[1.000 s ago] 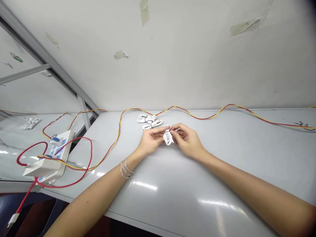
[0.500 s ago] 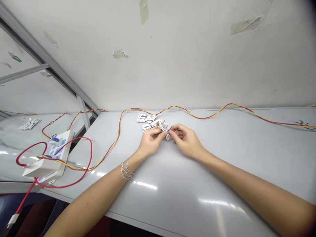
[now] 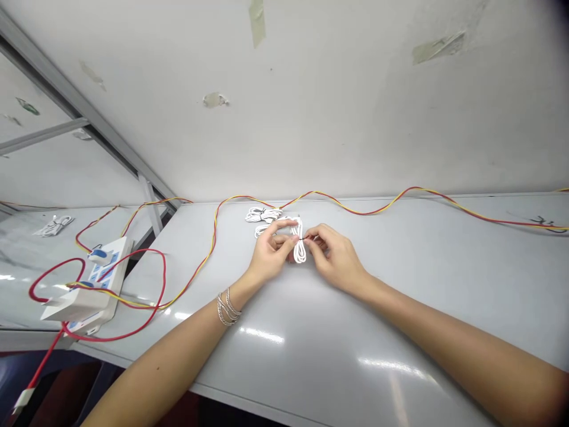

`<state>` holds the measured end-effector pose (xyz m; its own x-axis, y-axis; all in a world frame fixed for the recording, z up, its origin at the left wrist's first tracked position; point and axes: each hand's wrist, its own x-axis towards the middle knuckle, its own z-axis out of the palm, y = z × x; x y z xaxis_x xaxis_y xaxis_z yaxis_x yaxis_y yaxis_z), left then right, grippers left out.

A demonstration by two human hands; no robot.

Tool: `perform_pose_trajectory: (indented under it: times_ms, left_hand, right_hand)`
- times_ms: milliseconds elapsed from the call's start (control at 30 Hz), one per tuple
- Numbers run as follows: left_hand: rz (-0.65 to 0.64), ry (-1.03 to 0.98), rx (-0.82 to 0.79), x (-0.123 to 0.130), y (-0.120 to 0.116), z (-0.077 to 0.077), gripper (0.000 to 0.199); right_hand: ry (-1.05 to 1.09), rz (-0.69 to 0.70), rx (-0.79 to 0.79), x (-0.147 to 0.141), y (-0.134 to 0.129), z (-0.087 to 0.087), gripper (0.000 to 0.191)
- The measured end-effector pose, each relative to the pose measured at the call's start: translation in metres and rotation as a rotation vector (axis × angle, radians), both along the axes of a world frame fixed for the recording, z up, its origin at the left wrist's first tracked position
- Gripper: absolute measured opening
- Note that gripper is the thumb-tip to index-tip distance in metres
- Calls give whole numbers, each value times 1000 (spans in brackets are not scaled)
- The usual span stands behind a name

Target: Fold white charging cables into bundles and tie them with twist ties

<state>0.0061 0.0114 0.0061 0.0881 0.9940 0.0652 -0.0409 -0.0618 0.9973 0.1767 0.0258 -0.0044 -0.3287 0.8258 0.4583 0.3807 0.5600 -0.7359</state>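
A white cable bundle [image 3: 300, 252], coiled into long loops, is held just above or on the grey tabletop; which of the two I cannot tell. My left hand [image 3: 272, 252] pinches it at the middle between thumb and fingers. A thin black twist tie [image 3: 303, 239] crosses the bundle's waist, and my right hand [image 3: 331, 252] has the tie's end between thumb and forefinger. Just behind my left hand lie two more white cable bundles; the farther bundle [image 3: 263, 214] shows a black tie, while the nearer bundle [image 3: 261, 230] is partly covered by my fingers.
A white power strip [image 3: 111, 276] with plugs and looping red cord [image 3: 163, 279] sits to the left. A red and yellow twisted wire [image 3: 377, 212] runs along the wall. Another white cable bundle [image 3: 56, 225] lies far left, beyond the metal frame [image 3: 153, 201]. Black ties [image 3: 542, 220] lie far right.
The bundle has turned so its loops hang toward me below the tie. My left forefinger has stretched out over it, and my right hand has drawn slightly right with the tie's end.
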Motion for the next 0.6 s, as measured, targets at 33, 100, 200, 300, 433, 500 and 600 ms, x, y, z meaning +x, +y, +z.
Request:
perform_pose_trajectory:
  times_ms: [33, 100, 200, 300, 433, 500, 600]
  left_hand:
    - [-13, 8, -1, -1, 0, 0, 50]
    - [-29, 18, 19, -2, 1, -1, 42]
    - [-68, 37, 69, -3, 2, -2, 47]
    - [-61, 76, 49, -2, 1, -4, 53]
    - [48, 128, 38, 2, 0, -2, 31]
    - [88, 180, 87, 2, 0, -1, 23]
    - [111, 237, 162, 1, 0, 1, 28]
  right_hand:
    - [-6, -6, 11, 0, 0, -1, 11]
    - [-9, -16, 19, 0, 1, -2, 10]
    - [7, -39, 36, 0, 2, -3, 10]
    - [16, -51, 71, 0, 3, -3, 10]
    - [-18, -35, 121, -1, 1, -2, 10]
    - [-30, -27, 130, -1, 0, -2, 10]
    - [-30, -12, 153, -1, -1, -2, 10]
